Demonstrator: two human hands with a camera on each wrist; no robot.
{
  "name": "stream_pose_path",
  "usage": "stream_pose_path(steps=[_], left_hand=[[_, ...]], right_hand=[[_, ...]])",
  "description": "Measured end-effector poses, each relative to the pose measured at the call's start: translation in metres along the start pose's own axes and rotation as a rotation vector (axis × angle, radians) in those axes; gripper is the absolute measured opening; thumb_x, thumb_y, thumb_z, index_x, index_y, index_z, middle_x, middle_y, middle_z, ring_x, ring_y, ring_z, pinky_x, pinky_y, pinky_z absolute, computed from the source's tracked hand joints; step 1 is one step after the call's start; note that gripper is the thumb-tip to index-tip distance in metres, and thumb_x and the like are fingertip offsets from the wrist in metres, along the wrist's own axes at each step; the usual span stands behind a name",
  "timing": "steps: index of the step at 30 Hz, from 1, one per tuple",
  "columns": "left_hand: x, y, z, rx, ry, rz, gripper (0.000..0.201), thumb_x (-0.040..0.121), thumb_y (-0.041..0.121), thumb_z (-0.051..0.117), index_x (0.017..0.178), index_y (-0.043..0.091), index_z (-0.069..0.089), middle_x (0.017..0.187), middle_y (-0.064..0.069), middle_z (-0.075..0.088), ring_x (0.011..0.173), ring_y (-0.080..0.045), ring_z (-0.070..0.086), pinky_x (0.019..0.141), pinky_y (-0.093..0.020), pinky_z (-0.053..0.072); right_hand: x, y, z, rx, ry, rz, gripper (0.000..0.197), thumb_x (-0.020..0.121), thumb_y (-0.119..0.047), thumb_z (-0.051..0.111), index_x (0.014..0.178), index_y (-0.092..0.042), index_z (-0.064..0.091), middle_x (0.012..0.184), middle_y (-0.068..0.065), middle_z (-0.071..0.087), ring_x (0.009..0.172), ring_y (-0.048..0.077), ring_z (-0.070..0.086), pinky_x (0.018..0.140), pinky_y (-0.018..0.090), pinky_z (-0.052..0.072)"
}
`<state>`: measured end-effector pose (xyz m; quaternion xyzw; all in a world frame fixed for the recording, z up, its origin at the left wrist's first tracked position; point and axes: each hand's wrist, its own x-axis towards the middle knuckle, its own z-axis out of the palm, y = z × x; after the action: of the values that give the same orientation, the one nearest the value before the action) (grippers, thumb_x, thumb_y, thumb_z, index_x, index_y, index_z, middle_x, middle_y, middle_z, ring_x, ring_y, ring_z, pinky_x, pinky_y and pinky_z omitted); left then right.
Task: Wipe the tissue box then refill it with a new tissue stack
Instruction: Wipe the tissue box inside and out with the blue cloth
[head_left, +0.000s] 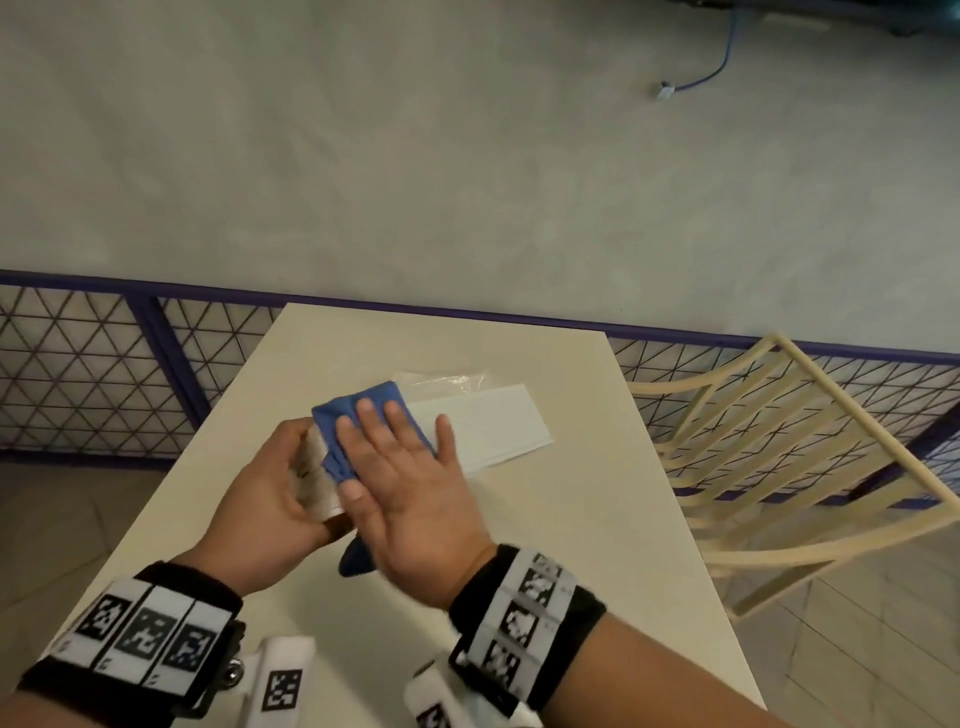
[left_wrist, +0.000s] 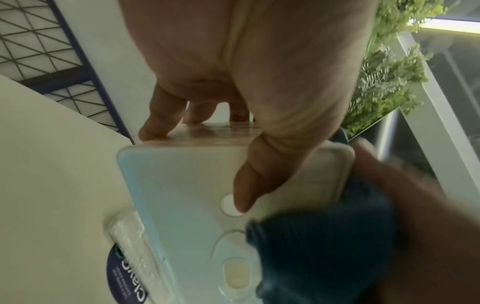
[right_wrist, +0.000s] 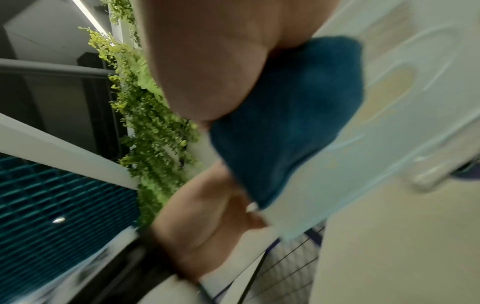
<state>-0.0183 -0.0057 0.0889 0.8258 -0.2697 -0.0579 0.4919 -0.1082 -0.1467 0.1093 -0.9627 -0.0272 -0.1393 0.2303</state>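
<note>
My left hand grips the white tissue box above the table and tilts it on edge. In the left wrist view its thumb lies on the box's broad pale face and its fingers curl round the far edge. My right hand presses a blue cloth flat against that face with straight fingers. The cloth covers the box's right part, and the box shows beside the cloth in the right wrist view. The new tissue stack lies in clear wrap on the table behind the hands, its dark label showing.
The cream table stands against a purple mesh fence. A cream slatted chair is tipped against the table's right side. A blue cable lies on the floor far beyond. Green foliage hangs overhead.
</note>
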Motion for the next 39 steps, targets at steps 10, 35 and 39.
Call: stream_pose_path(steps=[10, 35, 39], left_hand=[[0.009, 0.016, -0.013, 0.043, 0.027, -0.015, 0.075, 0.059, 0.009, 0.088, 0.113, 0.036, 0.043, 0.105, 0.024, 0.053, 0.097, 0.009, 0.05, 0.073, -0.018, 0.045], [0.001, 0.006, -0.002, -0.202, -0.042, 0.018, 0.071, 0.055, 0.006, 0.086, 0.108, 0.034, 0.049, 0.098, 0.006, 0.063, 0.091, 0.008, 0.06, 0.072, -0.011, 0.05], [-0.007, -0.009, -0.022, -0.289, -0.073, -0.049, 0.083, 0.041, 0.027, 0.084, 0.114, 0.04, 0.048, 0.115, 0.011, 0.059, 0.117, -0.008, 0.052, 0.079, -0.043, 0.058]], right_hand=[[0.021, 0.097, -0.034, 0.193, 0.089, 0.277, 0.048, 0.1, -0.036, 0.029, 0.148, -0.03, 0.025, 0.158, -0.01, 0.018, 0.147, 0.006, 0.005, 0.119, 0.047, -0.008], [0.001, 0.015, -0.019, -0.101, 0.015, -0.199, 0.05, 0.097, -0.045, 0.023, 0.146, -0.04, 0.023, 0.157, -0.017, 0.019, 0.147, 0.005, 0.004, 0.113, 0.044, -0.02], [-0.005, 0.087, -0.046, -0.073, 0.107, 0.154, 0.05, 0.096, -0.05, 0.022, 0.145, -0.042, 0.023, 0.154, -0.022, 0.018, 0.14, -0.009, 0.003, 0.116, 0.054, -0.009]])
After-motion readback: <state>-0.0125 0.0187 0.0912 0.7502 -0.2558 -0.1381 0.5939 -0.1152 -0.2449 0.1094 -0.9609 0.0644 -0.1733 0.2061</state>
